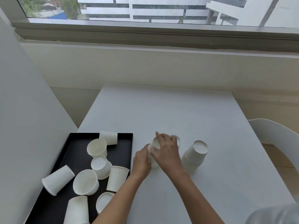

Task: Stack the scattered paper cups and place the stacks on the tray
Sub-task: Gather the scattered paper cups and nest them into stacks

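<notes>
A black tray [76,143] lies at the table's left front, with several loose white paper cups [97,148] in it, some upright, some tipped over or upside down. On the white table to its right, both hands meet around an upside-down stack of cups [154,164]. My left hand [141,163] grips the stack's side. My right hand [166,150] covers its top, fingers curled over a cup. Part of another cup [177,139] peeks out behind my right hand. A second upside-down stack of cups [195,155] stands alone further right.
The white table [169,110] stretches away toward a low wall under a window [145,10]. A white chair back [278,143] curves by the table's right edge. A grey wall [24,110] runs along the left of the tray.
</notes>
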### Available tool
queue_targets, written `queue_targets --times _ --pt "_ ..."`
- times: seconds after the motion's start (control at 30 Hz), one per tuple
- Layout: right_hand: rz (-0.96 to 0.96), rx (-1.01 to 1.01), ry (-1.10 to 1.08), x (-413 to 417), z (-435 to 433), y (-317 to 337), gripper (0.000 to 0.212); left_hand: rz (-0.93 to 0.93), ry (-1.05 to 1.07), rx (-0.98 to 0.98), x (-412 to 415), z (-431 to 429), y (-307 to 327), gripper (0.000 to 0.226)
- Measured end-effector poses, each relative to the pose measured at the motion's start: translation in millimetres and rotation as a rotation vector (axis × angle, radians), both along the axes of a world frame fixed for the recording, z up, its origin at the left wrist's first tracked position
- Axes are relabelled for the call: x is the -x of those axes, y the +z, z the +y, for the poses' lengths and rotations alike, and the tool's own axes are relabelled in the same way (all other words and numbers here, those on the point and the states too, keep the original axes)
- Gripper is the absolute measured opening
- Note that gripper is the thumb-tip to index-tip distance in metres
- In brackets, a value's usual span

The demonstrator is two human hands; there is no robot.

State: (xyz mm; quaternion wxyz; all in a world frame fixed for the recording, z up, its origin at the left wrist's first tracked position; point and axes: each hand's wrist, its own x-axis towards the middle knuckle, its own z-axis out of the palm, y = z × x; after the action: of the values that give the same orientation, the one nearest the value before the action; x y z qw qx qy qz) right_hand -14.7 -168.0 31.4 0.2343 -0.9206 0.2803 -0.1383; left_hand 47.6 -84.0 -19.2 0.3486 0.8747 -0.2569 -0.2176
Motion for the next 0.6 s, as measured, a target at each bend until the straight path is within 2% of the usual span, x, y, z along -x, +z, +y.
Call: queue_targets --times 0.1,0.2,0.27,0.33,0.4,0.5,0.6 --pt "0.134 0.041 0.105 2 3 -25 0.052 -0.116 -0.004 -0.123 -9 13 -1 0.061" --pt "0.182 0.103 0.195 7 10 -42 0.058 -0.176 0.025 -0.208 -24 24 8 0.059" --pt "0.089 0.115 0.166 11 18 -42 0.057 -0.211 0.065 -0.238 -36 30 20 0.051" --pt "-0.107 0.103 0.143 13 31 -38 0.05 -0.27 0.141 -0.213 -46 37 34 0.042" --pt "-0.242 0.016 0.182 12 49 -34 0.042 -0.35 0.23 -0.198 -55 44 45 0.038" --pt "-0.136 -0.219 0.315 9 81 -39 0.046 -0.423 0.368 -0.247 -64 54 57 0.036" --pt "0.032 -0.231 0.368 2 102 -57 0.06 -0.415 0.486 -0.279 -73 63 62 0.046"
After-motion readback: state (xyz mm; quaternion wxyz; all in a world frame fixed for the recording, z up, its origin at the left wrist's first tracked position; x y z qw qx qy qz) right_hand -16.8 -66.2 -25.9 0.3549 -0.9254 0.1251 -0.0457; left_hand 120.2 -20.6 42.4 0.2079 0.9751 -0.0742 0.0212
